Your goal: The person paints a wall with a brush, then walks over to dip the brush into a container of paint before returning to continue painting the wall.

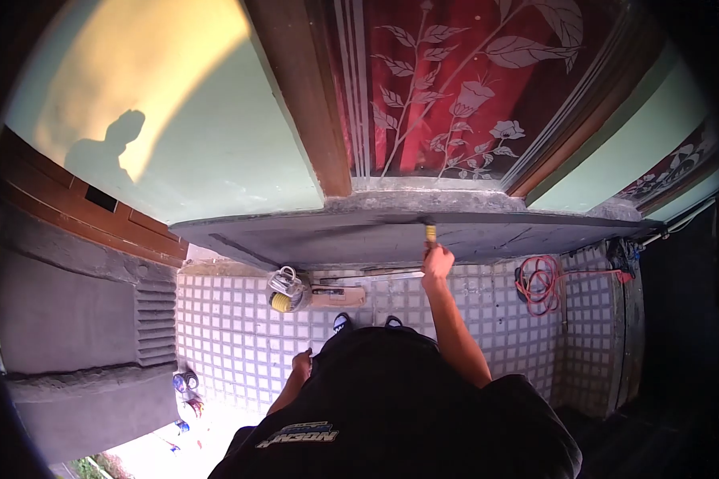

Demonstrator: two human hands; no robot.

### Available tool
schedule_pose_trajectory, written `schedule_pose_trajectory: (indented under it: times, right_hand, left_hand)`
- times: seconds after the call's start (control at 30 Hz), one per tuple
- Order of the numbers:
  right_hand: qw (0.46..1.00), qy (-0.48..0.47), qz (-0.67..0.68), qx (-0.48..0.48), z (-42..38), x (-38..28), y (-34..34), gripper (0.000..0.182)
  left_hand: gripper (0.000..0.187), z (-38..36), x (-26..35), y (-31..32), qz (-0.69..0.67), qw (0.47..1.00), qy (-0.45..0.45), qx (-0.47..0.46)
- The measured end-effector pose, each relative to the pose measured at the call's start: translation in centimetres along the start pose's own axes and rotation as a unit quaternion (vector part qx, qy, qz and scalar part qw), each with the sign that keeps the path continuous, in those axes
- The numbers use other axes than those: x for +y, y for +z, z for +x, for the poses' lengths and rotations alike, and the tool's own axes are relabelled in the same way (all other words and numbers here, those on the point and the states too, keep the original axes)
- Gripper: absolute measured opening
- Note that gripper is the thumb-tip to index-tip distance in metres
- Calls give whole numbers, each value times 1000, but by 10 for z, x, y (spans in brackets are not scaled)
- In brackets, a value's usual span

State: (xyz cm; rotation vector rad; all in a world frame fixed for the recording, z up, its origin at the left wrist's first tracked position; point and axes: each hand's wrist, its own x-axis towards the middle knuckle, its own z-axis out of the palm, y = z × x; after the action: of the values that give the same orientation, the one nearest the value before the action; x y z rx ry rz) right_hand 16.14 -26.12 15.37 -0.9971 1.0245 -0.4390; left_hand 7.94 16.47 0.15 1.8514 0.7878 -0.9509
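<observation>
My right hand (438, 262) is closed round the handle of a paintbrush (431, 233) with a yellow band. The brush head meets the upper part of the grey low wall (335, 241), under the window ledge. Darker, wet-looking patches spread on the wall to the left of the brush. My left hand (302, 364) hangs low at my left side, away from the wall; its fingers are too small and turned away to make out.
On the tiled floor (240, 319) stand a container with a yellow roll (280, 302) and a wooden float (337, 296). A red hose or cable (540, 286) lies coiled at the right. A red-curtained window (455, 96) rises above the wall. Steps (156, 319) are at the left.
</observation>
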Motion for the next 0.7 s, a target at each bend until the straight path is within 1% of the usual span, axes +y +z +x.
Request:
schedule_pose_trajectory:
  times: [0.07, 0.1, 0.13, 0.2, 0.27, 0.3, 0.33, 0.4, 0.43, 0.5, 0.53, 0.57, 0.6, 0.67, 0.7]
  right_hand:
    - [989, -64, 61, 123, 11, 15, -5, 22]
    - [983, -77, 91, 141, 8, 13, 1, 22]
    - [982, -78, 93, 143, 8, 15, 10, 22]
    - [989, -68, 76, 109, 2, 17, 30, 22]
    - [996, -36, 61, 47, -8, 27, 50, 20]
    - [998, -11, 42, 36, -22, 25, 62, 21]
    - [998, -12, 43, 39, -28, 28, 68, 21]
    - [994, -13, -75, -84, -37, 32, 76, 22]
    - [994, -13, -74, -80, -38, 30, 74, 22]
    - [966, 64, -118, -219, -48, 15, 67, 22]
    - [967, 63, -117, -216, -43, 13, 63, 22]
    - [976, 42, -104, -188, -36, 10, 56, 21]
    - [983, 21, -91, -158, -29, 7, 47, 21]
    - [994, 11, -64, -85, -15, 0, 26, 21]
    - [998, 23, -45, -45, -11, -4, 15, 20]
  left_hand:
    - [31, 5, 5, -8, -123, 992, -22, -11]
    - [34, 39, -9, -15, -105, 993, -46, -36]
    - [34, 58, -13, -19, -104, 993, -45, -37]
    - [36, 72, -13, -24, -149, 985, -49, -77]
    - [38, 71, -1, -25, -125, 988, -33, -81]
    - [39, 72, 6, -26, -112, 990, -38, -77]
    - [39, 71, 10, -28, -99, 992, -43, -72]
    - [38, 84, 12, -30, -108, 989, -53, -83]
    - [38, 90, 13, -31, -102, 990, -41, -92]
    - [37, 88, 20, -32, -94, 990, -31, -104]
    - [37, 88, 26, -33, -81, 991, -38, -102]
    - [37, 85, 32, -34, -69, 992, -44, -100]
    - [37, 91, 31, -34, -67, 992, -45, -102]
    - [37, 103, 32, -33, -90, 990, -43, -101]
    - [37, 99, 36, -34, -90, 990, -43, -101]
